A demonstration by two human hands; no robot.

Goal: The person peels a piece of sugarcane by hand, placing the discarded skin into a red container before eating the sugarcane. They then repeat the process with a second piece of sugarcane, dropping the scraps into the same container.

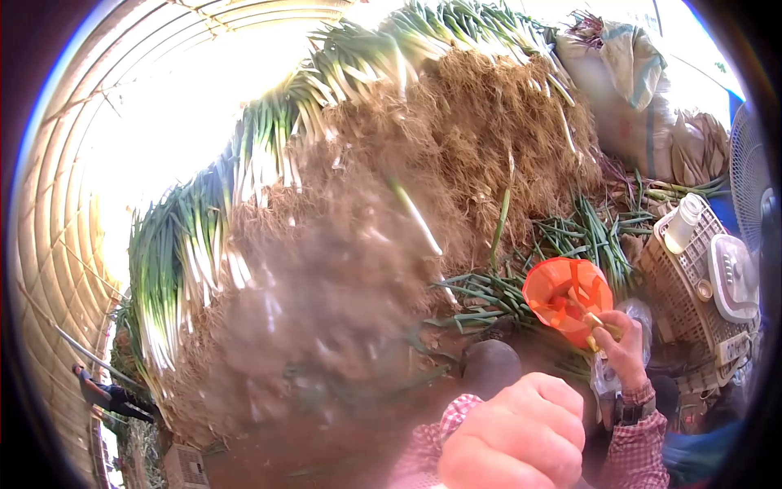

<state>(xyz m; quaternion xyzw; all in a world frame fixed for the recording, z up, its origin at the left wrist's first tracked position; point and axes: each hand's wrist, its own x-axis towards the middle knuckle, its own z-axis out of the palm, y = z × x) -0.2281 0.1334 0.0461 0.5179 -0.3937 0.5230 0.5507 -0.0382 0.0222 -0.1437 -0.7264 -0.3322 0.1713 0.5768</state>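
Observation:
My left hand [517, 432] is a closed fist held close to the camera; its palm side is turned away, so whatever may be inside is hidden. Farther right, my right hand [623, 346], with a watch at the wrist, has its fingers closed on a small pale-yellow piece [596, 323] whose kind I cannot make out. That hand is at the near rim of an orange open-topped container [544, 281], which looks like a bag or thin bucket. Clear plastic [639, 319] shows beside the right hand. Green leek leaves [489, 297] lie just left of the container.
Leeks [175, 285] with rooty ends are piled in a long arc across the back and left. A loose leek [419, 218] lies nearer. At right stand a plastic crate [680, 285] with a lidded box [733, 277], a fan [748, 171] and a sack [611, 98]. A person [110, 395] is far left.

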